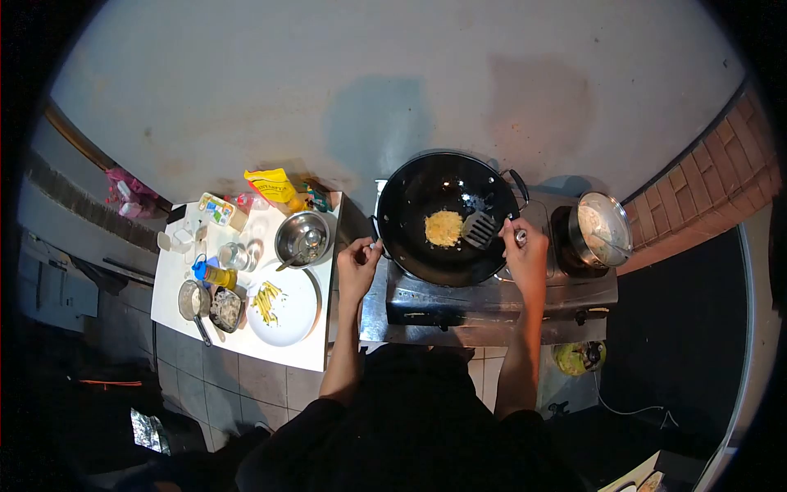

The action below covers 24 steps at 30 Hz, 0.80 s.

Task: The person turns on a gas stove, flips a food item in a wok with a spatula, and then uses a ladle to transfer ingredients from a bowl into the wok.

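A black wok (418,193) sits on the steel gas stove (426,299). Inside it lies a small patch of yellow, crumbly food (443,229). My right hand (525,244) is closed round the handle of a slotted spatula (479,230), whose black head rests in the wok just right of the food. At the wok's left side, my left hand (359,261) has its fingers pressed together at the wok's small side handle (376,233).
Left of the stove, a white table (307,355) holds a plate (297,316) with yellow-green strips, a steel bowl (302,236), an oil bottle (220,276), and a yellow bag (275,187). A steel pot (601,230) stands on the right burner. Behind the stove is a wall.
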### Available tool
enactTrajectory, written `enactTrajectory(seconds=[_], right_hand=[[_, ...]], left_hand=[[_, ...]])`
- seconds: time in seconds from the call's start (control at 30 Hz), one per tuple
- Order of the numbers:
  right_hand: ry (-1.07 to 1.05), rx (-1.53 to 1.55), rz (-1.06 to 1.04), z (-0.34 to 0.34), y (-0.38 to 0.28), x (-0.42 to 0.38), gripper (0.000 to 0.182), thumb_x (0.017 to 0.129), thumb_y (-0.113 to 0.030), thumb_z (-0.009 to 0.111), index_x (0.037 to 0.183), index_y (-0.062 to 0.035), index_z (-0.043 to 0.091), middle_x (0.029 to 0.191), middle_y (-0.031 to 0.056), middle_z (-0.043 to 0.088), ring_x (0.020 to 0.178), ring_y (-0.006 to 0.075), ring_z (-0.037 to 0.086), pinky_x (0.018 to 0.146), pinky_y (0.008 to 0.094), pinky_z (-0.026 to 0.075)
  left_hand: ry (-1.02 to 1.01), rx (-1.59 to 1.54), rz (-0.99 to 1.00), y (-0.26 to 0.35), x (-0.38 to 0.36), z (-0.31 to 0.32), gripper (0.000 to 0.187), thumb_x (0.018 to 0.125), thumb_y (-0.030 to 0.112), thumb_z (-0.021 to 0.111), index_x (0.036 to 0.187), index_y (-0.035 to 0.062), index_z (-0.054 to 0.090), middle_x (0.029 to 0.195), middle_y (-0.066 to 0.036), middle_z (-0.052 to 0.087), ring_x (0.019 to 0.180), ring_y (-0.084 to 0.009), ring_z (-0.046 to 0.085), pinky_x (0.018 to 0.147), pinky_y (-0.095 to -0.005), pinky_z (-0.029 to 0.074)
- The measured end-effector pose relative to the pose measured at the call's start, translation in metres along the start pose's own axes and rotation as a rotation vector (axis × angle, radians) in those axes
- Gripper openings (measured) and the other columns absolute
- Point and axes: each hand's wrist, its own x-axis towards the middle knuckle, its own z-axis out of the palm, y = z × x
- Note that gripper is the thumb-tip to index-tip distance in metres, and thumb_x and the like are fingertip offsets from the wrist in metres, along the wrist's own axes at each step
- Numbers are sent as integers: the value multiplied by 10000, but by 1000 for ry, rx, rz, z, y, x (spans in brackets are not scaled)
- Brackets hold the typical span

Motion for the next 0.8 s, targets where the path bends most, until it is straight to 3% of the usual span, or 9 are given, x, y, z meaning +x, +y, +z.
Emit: enactTrajectory(seconds=[0.03, 0.1, 0.13, 0.2, 0.47, 0.57, 0.67, 0.8], right_hand=[[4, -1, 5, -1, -4, -1, 219, 888, -154, 567, 754, 20, 556, 626, 151, 546, 494, 189, 551, 471, 343, 388], [6, -75, -106, -2, -15, -1, 190, 868, -132, 571, 770, 24, 522, 676, 205, 528, 595, 347, 566, 539, 407, 393], [9, -76, -102, -1, -17, 0, 190, 868, -132, 571, 770, 24, 522, 676, 205, 528, 595, 347, 566, 539, 407, 393], [1, -173, -139, 0, -19, 2, 203, 868, -130, 564, 753, 24, 497, 705, 209, 549, 664, 422, 532, 549, 424, 398], [49, -175, -187, 19, -18, 12, 204, 862, -113, 560, 732, 30, 495, 662, 235, 532, 645, 430, 538, 532, 444, 390], [10, -79, -152, 22, -12, 14, 213, 861, -106, 555, 712, 34, 494, 609, 229, 506, 546, 405, 507, 506, 413, 379], [-29, 40, -81, 28, 8, 18, 248, 874, -106, 530, 679, 39, 484, 557, 195, 456, 438, 273, 379, 470, 355, 335], [-28, 120, -60, 25, 7, 21, 264, 881, -120, 525, 686, 50, 476, 549, 202, 446, 437, 274, 412, 472, 357, 341]], left_hand=[[5, -5, 3, -1, 0, 0, 203, 834, 127, 671, 848, -69, 619, 584, 54, 431, 547, -13, 381, 479, -174, 295], [-2, -5, 14, 0, 0, 0, 198, 834, 121, 669, 845, -69, 616, 585, 53, 430, 548, -14, 381, 479, -173, 296], [-1, -5, 25, 0, 0, 0, 192, 833, 115, 667, 842, -69, 614, 586, 51, 429, 549, -15, 381, 480, -172, 297], [-5, 0, 27, -3, 1, -1, 184, 832, 111, 666, 835, -66, 613, 587, 49, 429, 551, -15, 381, 479, -173, 298], [-5, 35, 42, -1, 5, -1, 160, 828, 104, 667, 790, -41, 610, 568, 55, 424, 532, -12, 372, 466, -178, 287], [6, 31, 53, -4, 5, -1, 160, 829, 110, 668, 790, -36, 615, 558, 58, 418, 519, -12, 363, 458, -180, 282], [-3, 67, 44, 4, 3, -3, 178, 825, 121, 673, 800, -47, 618, 564, 48, 439, 529, -14, 376, 464, -183, 295], [9, 86, 42, -1, 4, -2, 207, 817, 136, 684, 807, -59, 617, 566, 34, 449, 538, -23, 391, 478, -185, 314]])
